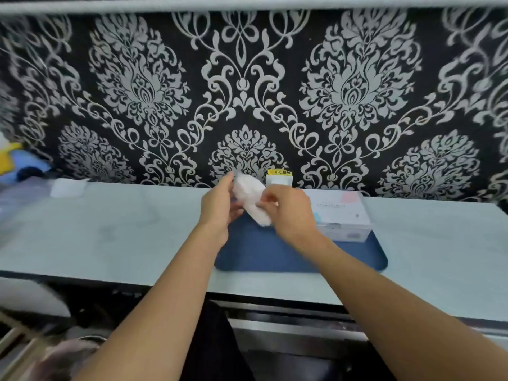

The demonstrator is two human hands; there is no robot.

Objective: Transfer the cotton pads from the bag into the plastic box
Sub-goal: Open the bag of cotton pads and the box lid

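A clear bag of white cotton pads (251,199) is held up above the back left of a dark blue mat (275,254). My left hand (220,204) grips the bag's upper left end and my right hand (288,210) grips its right side. The bag slants down to the right and its contents are blurred. A clear plastic box (343,215) with pale pink and blue marks stands on the mat's back right corner, just right of my right hand. Whether the box is open is hard to tell.
The mat lies on a pale counter (110,229) against a black and silver patterned wall. A white socket with a yellow label (279,178) sits behind the bag. Clear plastic wrapping (35,193) lies at the counter's far left. A dark gap runs below the front edge.
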